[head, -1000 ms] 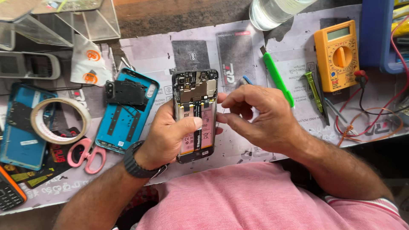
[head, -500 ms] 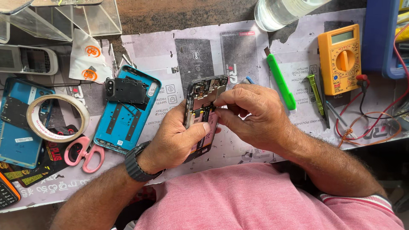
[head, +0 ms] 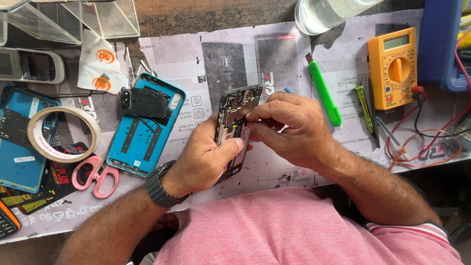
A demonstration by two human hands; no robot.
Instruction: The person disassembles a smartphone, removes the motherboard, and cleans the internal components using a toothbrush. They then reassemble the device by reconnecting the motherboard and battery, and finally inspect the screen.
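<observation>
Above the paper-covered bench (head: 196, 54), we see the left hand (head: 206, 157) clamped around an opened black smartphone with exposed circuit board (head: 234, 105), tilted clear of the surface; the right hand (head: 294, 130) pinches its fingertips together on the phone's upper board. Left of the hands lie two blue plastic back covers (head: 147, 127) (head: 19, 142), one tape roll (head: 64, 133) and one pink-handled pair of scissors (head: 95, 174). To the right we count one green cutter (head: 324, 93), one yellow multimeter (head: 395, 66).
</observation>
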